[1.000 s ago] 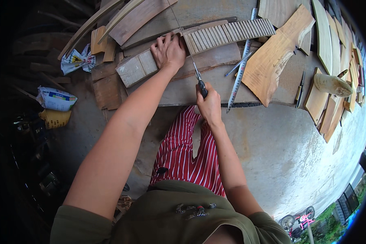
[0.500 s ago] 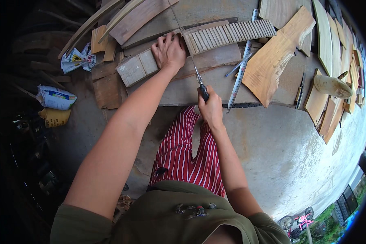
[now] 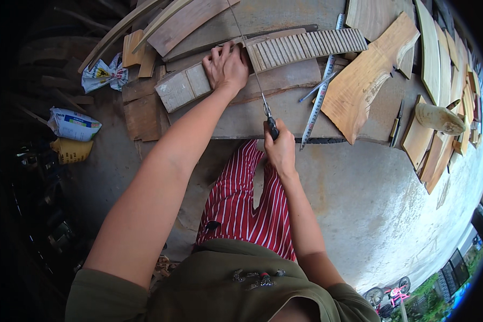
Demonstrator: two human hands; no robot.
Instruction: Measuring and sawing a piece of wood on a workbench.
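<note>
My right hand [image 3: 282,149] is wrapped round the dark handle of a hand saw [image 3: 272,127]. Its long thin blade runs away from me, crossing beside the left end of a curved strip of wood [image 3: 308,49] with many close parallel slots. Just left of the blade, my left hand [image 3: 227,67] presses down with bent fingers gripping a pale, worn wooden piece [image 3: 183,88]. Whether that piece joins the slotted strip is hidden under the hand. Beneath them lies a brown board [image 3: 292,76] on the workbench [image 3: 236,122].
Right of the strip lie a tape measure [image 3: 315,107], a blue pen [image 3: 309,95] and a large irregular plank [image 3: 357,80]. A mallet-like wooden block [image 3: 440,119] sits on scraps at the right. Curved boards [image 3: 190,24] fill the back left; bags [image 3: 74,127] stand at left.
The right hand and saw have shifted slightly toward me, the blade still beside the strip's left end. The left hand keeps its hold. The whole view has shifted a little.
</note>
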